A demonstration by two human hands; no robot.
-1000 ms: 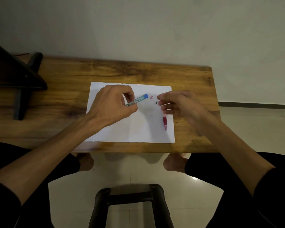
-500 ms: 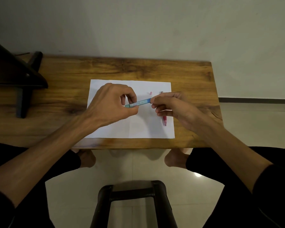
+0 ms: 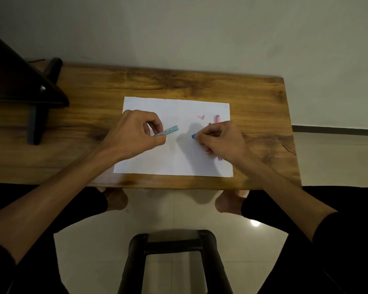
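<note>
Left hand grips one teal pen barrel over one white sheet. Right hand pinches one blue cap, apart from the barrel. Two more on sheet: small pink bit, larger pink bit.

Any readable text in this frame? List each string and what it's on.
Teal pen barrel in the left hand: pale label strip with dark print, too small and blurred to read.
Blue cap pinched in the right hand: no marking visible.
White sheet: no writing visible.
Nothing else bears legible text.
</note>
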